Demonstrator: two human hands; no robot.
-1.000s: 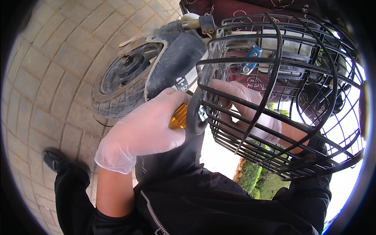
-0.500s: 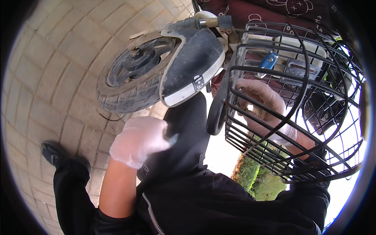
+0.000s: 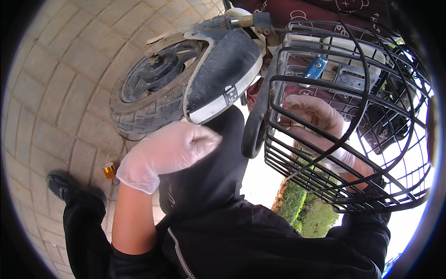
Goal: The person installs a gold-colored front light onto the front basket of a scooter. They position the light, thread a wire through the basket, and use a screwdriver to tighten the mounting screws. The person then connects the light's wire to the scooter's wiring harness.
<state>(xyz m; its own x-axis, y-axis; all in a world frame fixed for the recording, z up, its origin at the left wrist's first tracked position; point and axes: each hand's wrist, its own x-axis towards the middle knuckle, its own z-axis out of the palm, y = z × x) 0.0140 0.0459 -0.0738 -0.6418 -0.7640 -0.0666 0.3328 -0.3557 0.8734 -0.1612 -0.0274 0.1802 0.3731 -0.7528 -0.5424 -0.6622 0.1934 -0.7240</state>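
My left hand (image 3: 169, 149), in a thin whitish glove, is raised in front of the scooter's front wheel (image 3: 160, 90). Its fingers are curled together; whatever they may hold is hidden. Beside that wrist a small gold cylinder (image 3: 109, 170) shows against the paving, though whether it rests there or hangs I cannot tell. Gloved as well, my right hand (image 3: 320, 118) shows through the bars of the black wire basket (image 3: 274, 95). Thumb and fingers bend toward each other near the basket's left side, and the bars hide what is between them.
A black-and-white fender (image 3: 225, 74) covers part of the wheel. A blue metal piece (image 3: 316, 67) and a grey slotted bracket (image 3: 355, 78) show through the basket. Dark red patterned fabric (image 3: 297, 11) lies behind. Brick paving (image 3: 60, 88) spreads left, with a black shoe (image 3: 62, 185) on it.
My left hand has moved slightly up and its fingers now point right. The gold cylinder has come into view beside its wrist. My right hand stays nearly in place at the basket.
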